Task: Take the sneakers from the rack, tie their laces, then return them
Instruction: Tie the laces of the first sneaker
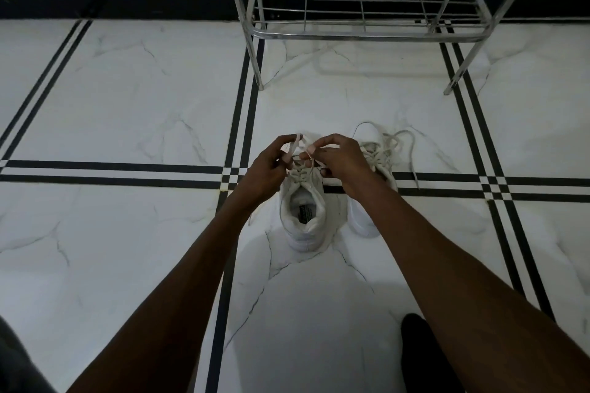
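Two white sneakers stand side by side on the floor, heels toward me. Over the left sneaker point(303, 217), my left hand point(271, 166) pinches a loop of its white lace point(298, 140). My right hand point(338, 159) grips the other part of the same lace just beside it. The right sneaker point(380, 163) is partly hidden behind my right wrist; its laces point(402, 140) lie loose and spread over the floor. The metal shoe rack point(360, 32) stands beyond the sneakers with nothing on its lower shelf.
The floor is white marble tile point(127, 89) with black double lines. A black skirting band point(111, 3) runs along the wall behind the rack. A dark shape point(421, 351) sits near my right forearm at the bottom.
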Demonstrator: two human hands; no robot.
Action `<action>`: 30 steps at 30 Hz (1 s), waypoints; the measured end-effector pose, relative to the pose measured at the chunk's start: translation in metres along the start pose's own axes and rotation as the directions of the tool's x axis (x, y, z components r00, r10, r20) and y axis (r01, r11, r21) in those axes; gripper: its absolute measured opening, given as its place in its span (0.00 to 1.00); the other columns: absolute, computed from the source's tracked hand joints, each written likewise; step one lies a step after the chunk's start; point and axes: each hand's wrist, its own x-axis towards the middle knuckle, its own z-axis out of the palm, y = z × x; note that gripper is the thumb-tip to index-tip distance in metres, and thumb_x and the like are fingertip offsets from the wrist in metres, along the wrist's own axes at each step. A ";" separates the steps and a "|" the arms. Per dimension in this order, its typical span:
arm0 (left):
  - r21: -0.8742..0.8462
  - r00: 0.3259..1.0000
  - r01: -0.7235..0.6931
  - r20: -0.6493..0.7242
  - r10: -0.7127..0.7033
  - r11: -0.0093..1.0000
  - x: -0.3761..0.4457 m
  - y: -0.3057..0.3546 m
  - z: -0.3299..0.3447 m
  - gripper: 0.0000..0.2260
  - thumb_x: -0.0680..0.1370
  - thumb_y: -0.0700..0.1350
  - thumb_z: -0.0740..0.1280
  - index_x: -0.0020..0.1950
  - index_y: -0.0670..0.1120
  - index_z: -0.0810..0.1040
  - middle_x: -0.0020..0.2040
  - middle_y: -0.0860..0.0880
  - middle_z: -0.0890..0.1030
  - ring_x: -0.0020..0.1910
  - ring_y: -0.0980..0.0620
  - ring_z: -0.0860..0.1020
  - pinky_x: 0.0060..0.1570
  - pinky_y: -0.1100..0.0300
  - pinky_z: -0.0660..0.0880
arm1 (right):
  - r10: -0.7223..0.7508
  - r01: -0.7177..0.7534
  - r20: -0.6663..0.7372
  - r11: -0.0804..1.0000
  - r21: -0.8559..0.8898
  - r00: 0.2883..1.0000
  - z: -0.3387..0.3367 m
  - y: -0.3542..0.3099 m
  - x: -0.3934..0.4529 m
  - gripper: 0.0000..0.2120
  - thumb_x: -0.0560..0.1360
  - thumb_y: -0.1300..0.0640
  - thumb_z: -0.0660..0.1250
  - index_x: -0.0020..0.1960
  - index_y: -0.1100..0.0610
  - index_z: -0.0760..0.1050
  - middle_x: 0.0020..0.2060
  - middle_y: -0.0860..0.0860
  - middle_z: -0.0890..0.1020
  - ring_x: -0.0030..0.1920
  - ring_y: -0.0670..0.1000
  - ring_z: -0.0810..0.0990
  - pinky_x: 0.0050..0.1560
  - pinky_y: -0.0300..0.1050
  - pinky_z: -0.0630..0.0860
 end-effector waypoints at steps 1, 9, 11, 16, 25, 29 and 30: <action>0.035 1.000 -0.014 -0.009 0.014 0.999 0.000 0.001 0.002 0.20 0.83 0.35 0.59 0.69 0.54 0.73 0.44 0.43 0.81 0.45 0.43 0.81 0.49 0.45 0.80 | -0.003 0.003 0.010 1.000 -0.008 1.000 0.001 -0.001 -0.001 0.10 0.73 0.59 0.76 0.51 0.61 0.80 0.42 0.57 0.88 0.37 0.50 0.86 0.33 0.41 0.75; 0.115 0.996 -0.039 -0.082 0.048 0.993 0.003 0.010 0.001 0.14 0.79 0.34 0.64 0.61 0.47 0.68 0.40 0.41 0.84 0.34 0.36 0.81 0.29 0.48 0.77 | -0.049 0.051 0.280 0.999 0.001 0.959 0.003 -0.006 -0.004 0.06 0.76 0.62 0.72 0.52 0.60 0.85 0.51 0.63 0.86 0.55 0.60 0.86 0.60 0.51 0.81; 0.125 0.996 -0.038 -0.072 0.047 0.991 0.003 0.010 0.000 0.19 0.77 0.32 0.64 0.64 0.47 0.66 0.40 0.41 0.84 0.35 0.33 0.82 0.30 0.45 0.79 | -0.041 0.040 0.231 0.999 0.011 0.972 0.007 -0.006 -0.005 0.06 0.74 0.60 0.74 0.51 0.59 0.85 0.50 0.63 0.86 0.55 0.62 0.85 0.62 0.54 0.81; 0.035 0.991 0.052 -0.127 -0.047 0.998 0.003 0.006 0.000 0.25 0.80 0.38 0.67 0.74 0.43 0.60 0.43 0.43 0.85 0.39 0.42 0.83 0.26 0.68 0.74 | 0.013 -0.018 0.323 1.000 0.013 0.946 0.008 -0.003 -0.002 0.09 0.78 0.65 0.69 0.57 0.66 0.82 0.57 0.66 0.83 0.56 0.59 0.84 0.65 0.50 0.78; 0.114 0.994 -0.027 -0.101 0.039 0.993 0.003 -0.003 0.005 0.32 0.78 0.33 0.66 0.79 0.44 0.56 0.45 0.46 0.84 0.36 0.58 0.79 0.34 0.72 0.72 | -0.088 0.093 0.115 0.995 -0.039 0.989 0.017 0.008 0.002 0.12 0.71 0.53 0.77 0.48 0.62 0.86 0.43 0.64 0.87 0.42 0.56 0.85 0.57 0.56 0.83; -0.028 0.998 0.021 -0.060 -0.022 0.999 0.002 -0.011 0.005 0.35 0.79 0.37 0.68 0.80 0.45 0.52 0.48 0.42 0.85 0.47 0.45 0.84 0.49 0.53 0.79 | -0.030 0.021 0.047 0.984 0.178 0.998 0.019 0.008 0.001 0.10 0.75 0.66 0.72 0.55 0.69 0.82 0.47 0.66 0.84 0.46 0.59 0.84 0.54 0.47 0.84; -0.089 0.996 0.064 -0.063 -0.070 0.994 0.002 -0.013 0.004 0.34 0.80 0.38 0.69 0.80 0.45 0.52 0.49 0.43 0.86 0.49 0.45 0.84 0.51 0.52 0.79 | -0.018 0.004 0.057 0.975 0.223 0.998 0.017 0.007 0.000 0.11 0.75 0.67 0.72 0.57 0.70 0.81 0.49 0.66 0.84 0.48 0.59 0.84 0.54 0.45 0.84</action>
